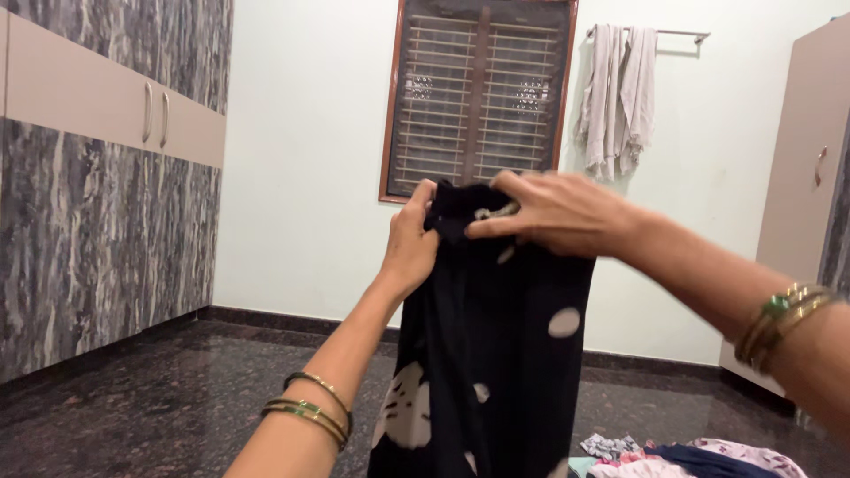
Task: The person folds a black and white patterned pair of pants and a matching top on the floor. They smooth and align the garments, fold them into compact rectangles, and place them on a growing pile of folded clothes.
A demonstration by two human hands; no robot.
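Note:
A dark navy garment (496,354) with white spots and leaf-like prints hangs down in front of me, held up at its top edge. My left hand (409,241) grips the top left of the cloth, fingers curled around it. My right hand (553,212) pinches the top of the same garment just beside the left hand, thumb and fingers closed on the fabric. Both wrists wear gold and green bangles.
A pile of mixed clothes (682,456) lies on the dark polished floor (159,398) at the bottom right. A grey marbled wardrobe (97,177) lines the left wall. A barred window (478,93) and a hanging white towel (620,93) are ahead; a beige cupboard (810,177) stands right.

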